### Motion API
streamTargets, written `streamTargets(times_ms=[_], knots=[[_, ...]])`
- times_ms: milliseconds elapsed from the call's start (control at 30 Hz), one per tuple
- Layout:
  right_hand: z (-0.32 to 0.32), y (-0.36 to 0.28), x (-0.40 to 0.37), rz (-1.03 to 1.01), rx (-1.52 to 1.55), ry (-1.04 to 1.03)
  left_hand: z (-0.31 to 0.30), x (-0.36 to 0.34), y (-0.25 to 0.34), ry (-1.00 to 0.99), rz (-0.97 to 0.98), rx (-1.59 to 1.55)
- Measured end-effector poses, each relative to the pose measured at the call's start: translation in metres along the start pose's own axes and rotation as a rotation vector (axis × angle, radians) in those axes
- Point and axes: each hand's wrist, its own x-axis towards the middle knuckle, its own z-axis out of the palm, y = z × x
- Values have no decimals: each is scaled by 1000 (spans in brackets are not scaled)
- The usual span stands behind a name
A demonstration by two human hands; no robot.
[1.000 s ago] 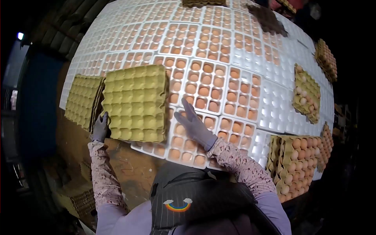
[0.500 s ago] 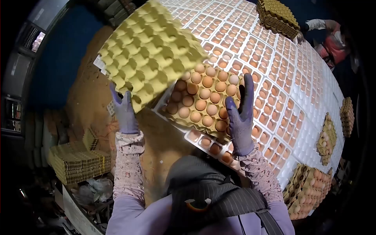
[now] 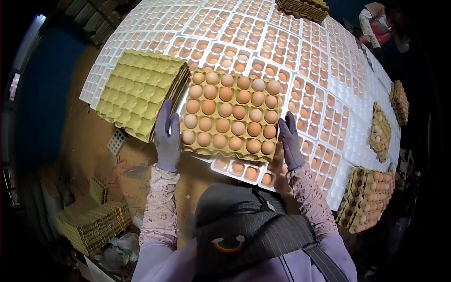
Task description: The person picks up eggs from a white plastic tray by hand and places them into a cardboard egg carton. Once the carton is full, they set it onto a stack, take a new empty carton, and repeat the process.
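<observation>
A pulp egg tray [image 3: 214, 151] full of brown eggs [image 3: 225, 110] sits in front of me on white plastic egg packs. My left hand [image 3: 167, 141], in a purple glove, is between this tray and a stack of empty pulp trays [image 3: 141, 91] on the left. Its fingers are stretched out and apart, pointing up beside the stack's edge. At the full tray's right side is my right hand [image 3: 292, 143], gloved too, with fingers extended and holding nothing.
White egg packs [image 3: 324, 117] cover the table, many filled. Trays of eggs [image 3: 371, 197] are stacked at the right. More pulp trays [image 3: 303, 8] stand at the far edge, near another person [image 3: 376, 26]. Bundled trays [image 3: 94, 223] lie low on the left.
The empty pulp tray my left hand held up now lies on the stack at the left, released. The full tray is uncovered in view, and both hands have come to its sides.
</observation>
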Motion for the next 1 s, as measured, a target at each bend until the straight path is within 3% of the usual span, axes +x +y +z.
streamTargets(times_ms=[33, 100, 133, 167, 200, 267, 300, 333, 367, 533, 567, 600, 667, 733, 767, 833, 900, 1000], knots=[[-7, 31, 21, -74, -110, -74, 10, 7, -28, -31, 128, 150], [-5, 29, 39, -8, -159, -195, 18, 33, -35, -169, -11, 55], [5, 25, 41, 128, -93, -235, 16, 43, -31, -284, -285, -182], [8, 13, 36, 79, -125, -234, 20, 43, -4, -361, -544, -539], [10, 3, 35, 153, 7, -272, 19, 49, -9, -443, -591, -513], [16, -21, 22, 210, 36, -308, 23, 47, -7, -514, -570, -585], [22, -18, 21, 161, 77, -270, 31, 51, -21, -470, -510, -428], [24, -14, 18, 113, 115, -235, 32, 53, -35, -541, -506, -525], [20, -16, 14, 211, 285, -317, 34, 49, -31, -516, -510, -530], [11, -32, -16, 21, 133, -183, 30, 36, -4, -496, -478, -613], [2, -30, -21, 34, 148, -172, 31, 32, 7, -513, -559, -669], [-8, -26, -30, 53, 161, -162, 35, 26, 12, -539, -415, -630], [-41, -29, -57, 45, 258, -175, 42, 14, 45, -648, -446, -663], [-76, -45, -83, -24, 252, -121, 65, -1, 48, -718, -410, -618], [-93, -31, -90, -93, 40, -5, 83, -17, 52, -664, -281, -546], [-140, -21, -101, 125, 215, 155, 130, -38, 58, -712, -213, -458], [-178, 16, -105, -97, -132, 210, 172, -52, 58, -772, -205, -425], [-213, 41, -96, 80, 108, 149, 212, -64, 57, -815, -187, -372]])
